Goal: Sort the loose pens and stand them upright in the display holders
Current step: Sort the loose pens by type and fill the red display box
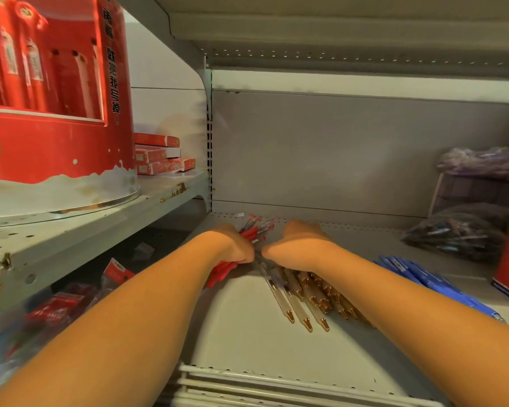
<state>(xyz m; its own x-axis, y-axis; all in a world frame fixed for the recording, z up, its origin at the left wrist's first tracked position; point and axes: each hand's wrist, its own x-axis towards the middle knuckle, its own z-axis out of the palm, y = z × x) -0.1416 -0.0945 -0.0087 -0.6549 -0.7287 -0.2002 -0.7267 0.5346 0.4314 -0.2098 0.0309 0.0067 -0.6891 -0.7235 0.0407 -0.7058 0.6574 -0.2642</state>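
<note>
Left hand (235, 248): closed around bundle of red plastic pens (222, 273), fingers hidden | Right hand (299, 240): just right of bundle, palm down over row of clear gold-tipped pens (303, 298), grip cannot be told | Grey metal shelf (247, 333): under both | Bundle's far ends blurred.

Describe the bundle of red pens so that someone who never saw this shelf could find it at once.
Look at the grey lower shelf, near its back wall, where both hands meet. The left hand grips the bundle of red pens. Unlike the gold-tipped pale pens lying flat beside it under the right hand, these are solid red.
</note>
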